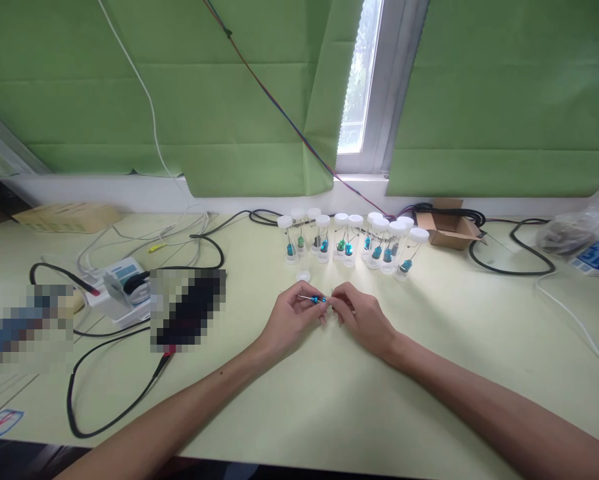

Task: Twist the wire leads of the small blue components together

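Observation:
A small blue part with a thin metal stem [315,300] lies between the thumb and fingers of my left hand [293,313]. Close beside it on the right is my right hand [362,317], its thumb and fingertips pinched together almost against the left fingertips. Whatever the right fingers hold is too small or hidden to make out. Just beyond my left hand a loose white cap [303,275] rests on the table [299,413]. Behind both hands stand several clear vials with white caps [349,257], holding similar blue or green parts with thin stems.
An open cardboard box [448,230] sits right of the vials, near black cable [534,270] and a plastic bag [579,230]. To the left are a white power strip [122,290], a blurred dark object [192,310] and a looped black cable [72,393]. Green blinds [259,100] hang behind.

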`<state>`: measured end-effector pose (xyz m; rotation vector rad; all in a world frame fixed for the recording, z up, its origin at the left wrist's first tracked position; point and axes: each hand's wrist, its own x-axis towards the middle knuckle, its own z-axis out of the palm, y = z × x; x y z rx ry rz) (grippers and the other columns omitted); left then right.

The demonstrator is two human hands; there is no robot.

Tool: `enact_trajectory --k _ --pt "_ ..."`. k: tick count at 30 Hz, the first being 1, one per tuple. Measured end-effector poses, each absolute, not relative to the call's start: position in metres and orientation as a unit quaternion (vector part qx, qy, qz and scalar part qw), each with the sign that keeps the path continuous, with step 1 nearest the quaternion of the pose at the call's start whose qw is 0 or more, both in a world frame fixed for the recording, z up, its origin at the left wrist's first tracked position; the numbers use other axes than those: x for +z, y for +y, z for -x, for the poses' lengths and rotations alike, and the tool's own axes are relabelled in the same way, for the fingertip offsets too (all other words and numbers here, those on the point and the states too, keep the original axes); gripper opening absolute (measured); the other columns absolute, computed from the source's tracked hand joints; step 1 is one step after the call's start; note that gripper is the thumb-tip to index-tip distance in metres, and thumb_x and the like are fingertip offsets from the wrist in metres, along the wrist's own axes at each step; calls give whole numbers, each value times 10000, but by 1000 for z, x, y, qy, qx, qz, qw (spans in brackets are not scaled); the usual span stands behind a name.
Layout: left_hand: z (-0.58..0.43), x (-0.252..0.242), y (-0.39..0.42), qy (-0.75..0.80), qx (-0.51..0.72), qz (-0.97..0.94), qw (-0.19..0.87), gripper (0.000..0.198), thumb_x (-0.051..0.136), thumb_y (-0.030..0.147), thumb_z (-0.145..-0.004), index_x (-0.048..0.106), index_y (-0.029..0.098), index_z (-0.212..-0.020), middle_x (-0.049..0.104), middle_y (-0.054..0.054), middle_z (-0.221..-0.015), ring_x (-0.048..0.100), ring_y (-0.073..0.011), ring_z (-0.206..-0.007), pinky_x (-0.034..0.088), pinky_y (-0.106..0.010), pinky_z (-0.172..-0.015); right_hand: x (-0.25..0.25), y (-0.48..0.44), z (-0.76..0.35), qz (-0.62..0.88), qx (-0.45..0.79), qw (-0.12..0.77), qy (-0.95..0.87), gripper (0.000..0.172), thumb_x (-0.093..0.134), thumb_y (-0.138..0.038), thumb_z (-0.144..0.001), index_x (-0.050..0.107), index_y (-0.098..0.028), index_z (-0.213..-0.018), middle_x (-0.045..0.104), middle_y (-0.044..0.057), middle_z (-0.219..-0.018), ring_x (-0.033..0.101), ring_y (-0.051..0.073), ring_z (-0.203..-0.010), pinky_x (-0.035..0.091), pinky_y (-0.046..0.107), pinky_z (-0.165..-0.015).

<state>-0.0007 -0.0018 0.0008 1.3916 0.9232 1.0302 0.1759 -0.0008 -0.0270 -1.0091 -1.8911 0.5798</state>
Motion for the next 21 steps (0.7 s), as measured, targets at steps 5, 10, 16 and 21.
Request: enact_trajectory --k 5,10,16,21 --pt "1 0 -1 387 443 -580 563 224 735 273 -754 553 175 -841 653 -2 -781 630 -130 -645 501 -291 -666 -26 -2 -174 409 238 446 -759 177 433 -328 -975 492 -202 -865 526 -33 -653 476 91 -535 404 215 -553" --pt "1 0 -1 383 439 -584 566 224 730 280 -763 544 173 -831 666 -8 -768 650 -142 -648 509 -299 -674 -25 -2 -174 409 237 447 -759 175 423 -320 -976 484 -205 -859 536 -33 -651 493 93 -535 408 216 -554" --pt "1 1 -3 391 432 -580 569 223 723 278 -771 533 177 -828 683 -16 -726 662 -153 -656 512 -306 -694 -27 -2 -175 406 263 441 -756 172 415 -342 -981 474 -212 -885 528 -40 -639 505 96 -528 413 219 -550" --pt "1 3 -2 388 436 -575 573 234 726 289 -765 529 180 -830 682 -19 -727 662 -156 -663 510 -314 -717 -26 -3 -175 397 270 441 -758 147 421 -342 -979 484 -212 -950 572 -21 -693 522 100 -539 443 232 -569"
